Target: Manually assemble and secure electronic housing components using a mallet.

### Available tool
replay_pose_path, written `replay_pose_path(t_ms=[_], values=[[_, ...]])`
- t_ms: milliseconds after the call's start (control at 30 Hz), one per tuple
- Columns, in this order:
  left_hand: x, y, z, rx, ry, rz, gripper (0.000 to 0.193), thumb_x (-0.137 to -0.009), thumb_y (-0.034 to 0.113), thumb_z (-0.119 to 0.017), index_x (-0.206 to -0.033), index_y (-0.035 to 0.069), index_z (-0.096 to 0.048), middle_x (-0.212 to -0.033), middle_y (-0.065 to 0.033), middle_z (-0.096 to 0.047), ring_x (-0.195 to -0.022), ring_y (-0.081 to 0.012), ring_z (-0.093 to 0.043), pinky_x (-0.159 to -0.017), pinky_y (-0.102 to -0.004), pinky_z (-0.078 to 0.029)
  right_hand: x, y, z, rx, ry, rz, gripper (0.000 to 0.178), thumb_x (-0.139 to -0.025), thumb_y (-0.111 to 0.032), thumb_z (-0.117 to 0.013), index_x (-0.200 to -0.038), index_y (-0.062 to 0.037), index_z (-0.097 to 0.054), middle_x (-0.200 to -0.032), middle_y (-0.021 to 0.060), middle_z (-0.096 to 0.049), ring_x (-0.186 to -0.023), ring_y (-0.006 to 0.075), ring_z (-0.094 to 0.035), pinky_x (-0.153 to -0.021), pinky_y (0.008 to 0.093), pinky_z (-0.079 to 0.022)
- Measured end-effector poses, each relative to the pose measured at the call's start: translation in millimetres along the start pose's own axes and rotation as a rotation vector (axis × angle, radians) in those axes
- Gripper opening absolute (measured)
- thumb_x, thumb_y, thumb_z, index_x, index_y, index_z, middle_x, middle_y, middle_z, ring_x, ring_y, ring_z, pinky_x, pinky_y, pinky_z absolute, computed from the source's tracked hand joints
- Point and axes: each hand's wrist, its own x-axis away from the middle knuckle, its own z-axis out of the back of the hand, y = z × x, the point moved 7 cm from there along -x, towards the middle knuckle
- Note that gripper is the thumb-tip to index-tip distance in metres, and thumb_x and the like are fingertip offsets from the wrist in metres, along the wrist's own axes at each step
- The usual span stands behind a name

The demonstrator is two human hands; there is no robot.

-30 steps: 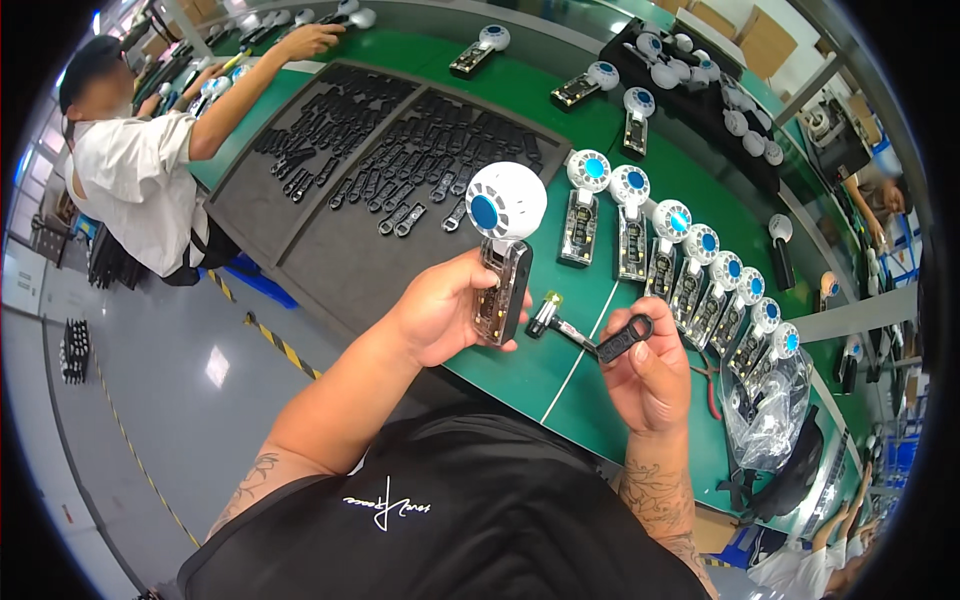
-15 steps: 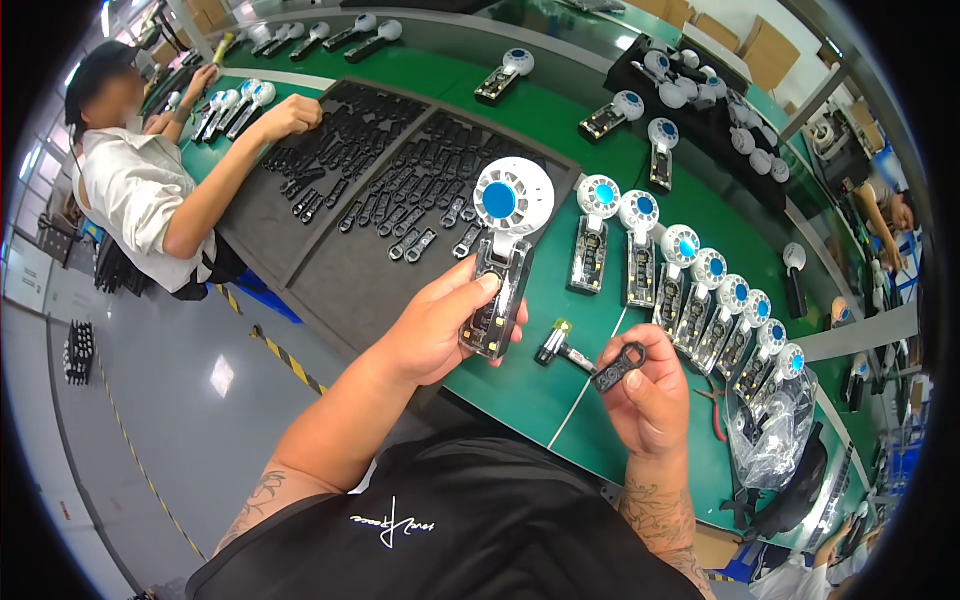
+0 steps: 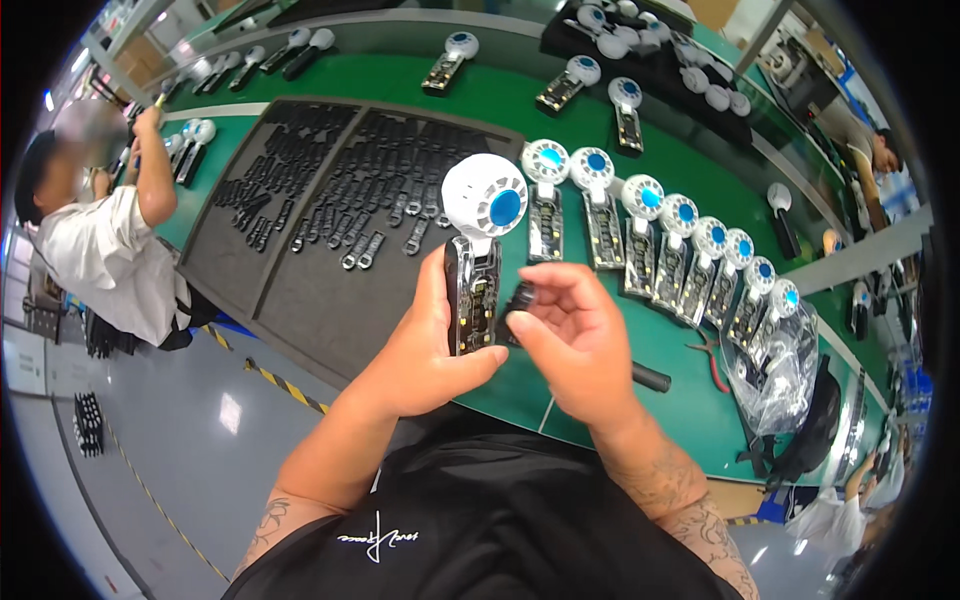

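Note:
My left hand [image 3: 420, 345] is closed round the open handle of a small handheld fan [image 3: 485, 205]. Its white round head with a blue centre points up, and circuit parts show in the clear-and-black handle. Close beside that handle, my right hand [image 3: 572, 335] pinches a small black plastic part [image 3: 518, 298], with a gap between it and the fan. Part of the black piece is hidden by the fingers. A black tool handle [image 3: 652, 376] lies on the bench just right of my right hand; its other end is hidden behind that hand.
Similar fans [image 3: 640, 215] stand in a curved row on the green bench [image 3: 400, 85]. A dark tray [image 3: 310, 290] with many black parts lies left. Pliers [image 3: 714, 360] and a clear plastic bag [image 3: 775, 385] lie right. A co-worker [image 3: 110, 220] sits at the far left.
My right hand has moved left and up, bringing the black part next to the fan's handle. The fan head has turned somewhat to the right. The co-worker's arm has been raised away from the tray.

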Motion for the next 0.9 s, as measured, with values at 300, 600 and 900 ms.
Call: replay_pose_path(t_ms=[300, 600, 900], values=[[-5.1, 14.4, -21.5, -0.53, 0.073, -0.122, 0.087, -0.086, 0.001, -0.067, -0.157, -0.005, -0.018, -0.142, -0.0289, -0.048, -0.126, -0.0385, -0.057, -0.106, -0.0446, -0.048, 8.5, 1.5, 0.9, 0.328, 0.126, 0.179, 0.035, -0.092, 0.008, -0.069, -0.126, 0.0024, -0.066, -0.105, 0.0108, -0.067, -0.088, 0.012, -0.063, -0.079, 0.0239, -0.056], [-11.7, 10.8, -25.1, -0.555, 0.104, -0.103, 0.078, -0.088, -0.001, -0.06, -0.157, -0.002, -0.023, -0.136, -0.026, -0.052, -0.115, -0.0342, -0.06, -0.096, -0.0415, -0.052, 9.4, -13.7, 0.2, 0.697, 0.137, 0.418, 0.044, -0.086, 0.004, -0.077, -0.129, 0.0004, -0.068, -0.105, 0.0102, -0.069, -0.085, 0.0181, -0.066, -0.075, 0.0252, -0.056], [-9.4, -12.1, 2.1, 0.492, 0.039, 0.25, 0.077, -0.087, -0.006, -0.053, -0.158, 0.004, -0.024, -0.121, -0.0201, -0.057, -0.094, -0.0263, -0.063, -0.068, -0.0364, -0.056, 16.5, -18.8, 32.7, 1.547, -0.015, 0.361, 0.036, -0.082, -0.008, -0.079, -0.116, -0.0035, -0.07, -0.092, 0.0107, -0.069, -0.079, 0.0319, -0.064, -0.074, 0.0428, -0.053]])
